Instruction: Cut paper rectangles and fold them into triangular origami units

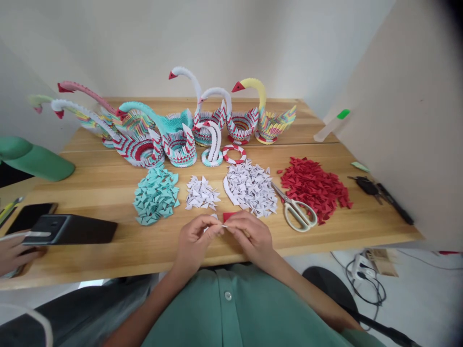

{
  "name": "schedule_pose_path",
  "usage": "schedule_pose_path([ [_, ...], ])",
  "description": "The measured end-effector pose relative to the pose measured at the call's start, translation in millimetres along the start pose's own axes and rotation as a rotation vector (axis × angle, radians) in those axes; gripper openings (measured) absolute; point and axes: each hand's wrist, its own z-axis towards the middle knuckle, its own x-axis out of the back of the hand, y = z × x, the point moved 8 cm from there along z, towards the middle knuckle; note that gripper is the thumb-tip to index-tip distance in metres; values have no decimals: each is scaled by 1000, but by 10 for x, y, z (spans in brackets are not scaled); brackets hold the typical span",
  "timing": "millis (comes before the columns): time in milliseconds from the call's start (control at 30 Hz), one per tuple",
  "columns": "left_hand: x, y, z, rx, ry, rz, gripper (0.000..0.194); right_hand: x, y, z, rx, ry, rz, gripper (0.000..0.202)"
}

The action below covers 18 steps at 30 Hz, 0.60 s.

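The wooden table (pixel 97 197) stands against a pale far wall (pixel 144 48), with a second wall (pixel 405 125) along its right side. A seam crosses the tabletop towards the far side. Folded-paper swans (pixel 177 123) occupy the far left and centre. Nearer lie, left to right, a teal pile (pixel 156 195), a small white pile (pixel 201 193), a large white pile (pixel 252 188) and a red pile (pixel 314 188) of folded paper. Scissors (pixel 293 203) lie between the last two. Keys (pixel 366 185) lie at the right edge; a green bottle (pixel 39 158) and a dark box (pixel 79 230) are at left, where another person's hand (pixel 14 255) shows. On the floor at near right are a power strip (pixel 362 266) and cables.

The left hand (pixel 197 238) and right hand (pixel 253 236) meet over the near edge, thumbs and forefingers pinched closely on a small white paper piece (pixel 224 226), mostly covered. Its exact shape cannot be determined.
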Motion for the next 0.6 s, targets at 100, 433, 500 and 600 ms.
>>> schedule_pose_path([
  [100, -75, -205, 9, 167, -8, -276, 17, 3, -9, 9, 31, 23, -87, 23],
  [433, -315, -418, 6, 376, -59, -751, 16, 18, -97, 13, 195, 54, -185, 25],
  [500, -344, -488, 0, 430, -38, -802, 15, 25, -82, 3, 181, 59, -189, 24],
  [600, -375, -507, 12, 437, -37, -812, 12, 21, -71, -11, 150, 66, -186, 23],
])
